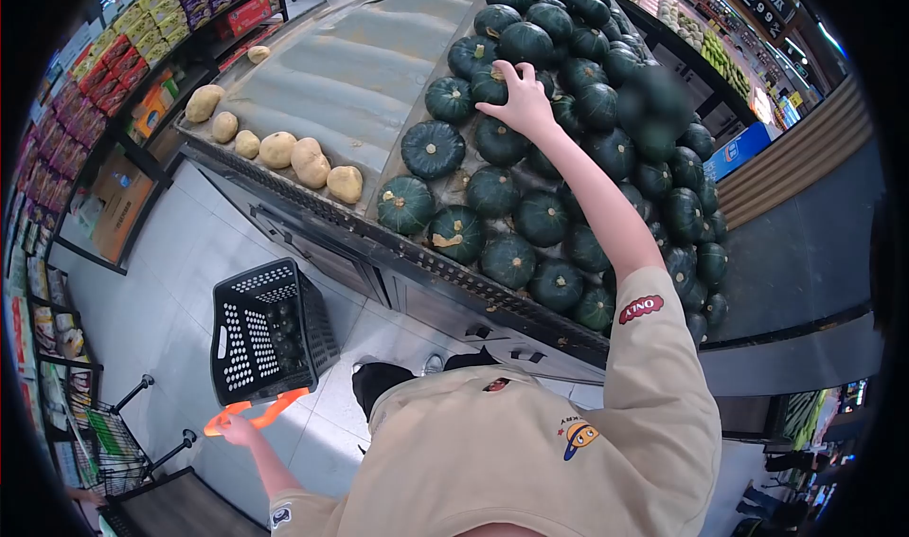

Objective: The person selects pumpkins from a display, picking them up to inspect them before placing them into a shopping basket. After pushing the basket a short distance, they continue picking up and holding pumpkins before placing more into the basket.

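Observation:
My left hand (237, 430) grips the orange handle (281, 405) of a black plastic shopping basket (234, 343), which stands tilted on the floor to my left. Through the basket's perforated wall, dark contents show faintly. Stretched out over the display, my right hand (521, 103) has thumb and fingers spread around the top of a dark green kabocha squash (488, 85). Fingertips are right at its skin, and the hand covers part of it. Many similar squashes are piled around, including one with a pale stem (433, 149) just nearer to me.
Several potatoes (277, 149) line the front edge of the grey display surface (322, 73), left of the squashes. A dark ledge runs along the stand's front. Packaged-goods shelves (104, 92) stand left, and a shopping cart (109, 447) is at lower left. A price sign (757, 2) hangs upper right.

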The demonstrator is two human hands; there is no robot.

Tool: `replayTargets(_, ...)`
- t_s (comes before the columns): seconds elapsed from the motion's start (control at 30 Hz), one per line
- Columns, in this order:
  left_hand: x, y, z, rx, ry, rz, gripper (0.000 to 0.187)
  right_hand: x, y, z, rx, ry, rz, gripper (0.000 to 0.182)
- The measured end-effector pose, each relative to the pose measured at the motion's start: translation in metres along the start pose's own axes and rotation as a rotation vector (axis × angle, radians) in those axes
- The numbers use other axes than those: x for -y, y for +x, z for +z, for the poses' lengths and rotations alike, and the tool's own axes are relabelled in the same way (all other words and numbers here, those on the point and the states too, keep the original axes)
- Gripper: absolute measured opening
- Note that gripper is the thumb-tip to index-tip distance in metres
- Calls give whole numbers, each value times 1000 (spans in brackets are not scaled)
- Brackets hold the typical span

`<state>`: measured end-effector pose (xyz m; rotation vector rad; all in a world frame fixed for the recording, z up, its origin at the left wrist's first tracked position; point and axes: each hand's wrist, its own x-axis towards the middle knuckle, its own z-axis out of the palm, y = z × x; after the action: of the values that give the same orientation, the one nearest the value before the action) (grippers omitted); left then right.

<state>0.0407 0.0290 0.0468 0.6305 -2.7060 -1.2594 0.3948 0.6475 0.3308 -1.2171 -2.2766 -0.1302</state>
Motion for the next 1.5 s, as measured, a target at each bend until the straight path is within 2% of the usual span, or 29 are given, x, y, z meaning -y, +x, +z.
replayTargets(0.07, 10, 4, 5, -82, 43, 109, 37, 5, 9, 11, 47, -64, 53, 77)
replayTargets(0.17, -7, -12, -1, -74, -59, 36, 35, 4, 12, 15, 19, -85, 41, 78)
replayTargets(0.27, 5, -1, 5, -43, -149, 33, 33, 3, 4, 8, -49, -48, 18, 77)
replayTargets(0.33, 6, 0, 7, -65, -106, 37, 32, 5, -5, 0, -179, 235, 17, 71)
replayTargets(0.37, 6, 2, 8, -87, -58, 46, 32, 6, -9, -4, -185, 228, 21, 71)
replayTargets(0.43, 21, 14, 13, -89, -53, 74, 31, 11, -18, -19, 110, 1324, 434, 65)
replayTargets(0.47, 27, 20, 19, -101, -48, 96, 30, 5, -22, -20, 211, 1576, 474, 56)
replayTargets(0.5, 20, 15, 16, -91, -47, 100, 30, 0, -25, -21, 334, 1824, 599, 63)
replayTargets(0.57, -1, -1, 5, -76, 10, 49, 33, 12, -37, -35, 531, 2324, 600, 72)
replayTargets(0.6, 2, 2, 6, -71, 11, 55, 33, 17, -41, -40, 521, 2323, 603, 72)
replayTargets(0.67, 13, 11, 10, -61, 14, 63, 33, 27, -46, -47, 656, 2513, 459, 76)
replayTargets(0.77, 18, 12, 11, -86, -14, 129, 31, 36, -49, -56, 520, 2350, 471, 75)
replayTargets(0.8, 13, 7, 9, -83, -16, 127, 31, 37, -48, -57, 519, 2348, 469, 75)
replayTargets(0.87, -1, -5, 4, -101, -71, 99, 28, 39, -45, -60, 358, 2121, 533, 72)
replayTargets(0.9, -1, -5, 5, -102, -72, 95, 28, 39, -43, -60, 363, 2119, 531, 72)
replayTargets(1.0, 7, 2, 8, -131, -39, 109, 26, 35, -34, -53, 125, 1925, 579, 62)
replayTargets(1.03, 15, 7, 11, -104, -12, 102, 27, 37, -35, -52, 130, 1926, 572, 62)
replayTargets(1.1, 16, 10, 10, -80, 11, 91, 29, 46, -38, -52, -238, 1243, 352, 61)
replayTargets(1.13, 12, 6, 8, -55, -26, 64, 30, 37, -34, -45, -340, 1040, 169, 68)
replayTargets(1.17, 6, 2, 7, -29, -64, 36, 30, 35, -33, -44, -341, 1042, 161, 68)
replayTargets(1.23, 0, -3, 4, -43, -66, 31, 31, 42, -36, -48, -495, 538, -24, 74)
replayTargets(1.37, -6, -7, 2, -73, -36, 17, 31, 58, -34, -48, -499, 558, -69, 76)
replayTargets(1.5, 9, -1, 9, -139, -177, 209, 29, 79, -37, -43, -443, 595, -138, 75)
